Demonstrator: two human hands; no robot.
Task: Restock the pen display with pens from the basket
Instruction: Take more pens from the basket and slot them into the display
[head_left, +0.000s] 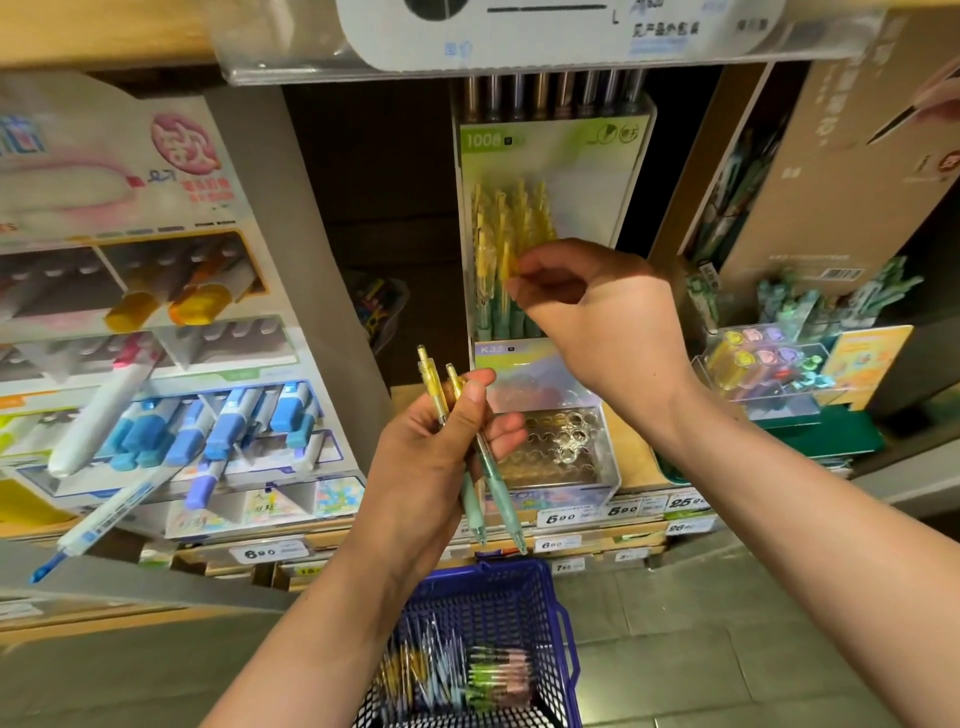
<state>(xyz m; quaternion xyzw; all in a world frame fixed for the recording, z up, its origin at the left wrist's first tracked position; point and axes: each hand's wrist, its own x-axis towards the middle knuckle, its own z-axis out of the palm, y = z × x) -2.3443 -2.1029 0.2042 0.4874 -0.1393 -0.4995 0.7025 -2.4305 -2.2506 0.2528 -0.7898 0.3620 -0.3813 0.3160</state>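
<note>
My left hand (441, 457) grips two pens (483, 467) with yellow tops and pale green barrels, tips pointing down. My right hand (587, 306) is raised at the clear pen display (597, 208) and pinches the yellow top of a pen (511, 262) standing among several like pens in it. Below sits a second clear holder (561, 447) with rows of empty round slots. A blue basket (561, 623) on the floor holds several more pens in yellow, blue, green and pink.
A large marker display (156, 364) with blue and yellow pens fills the left shelf. Price tags (561, 517) line the shelf edge. A small clear box of coloured items (769, 369) and a brown carton (831, 182) stand to the right.
</note>
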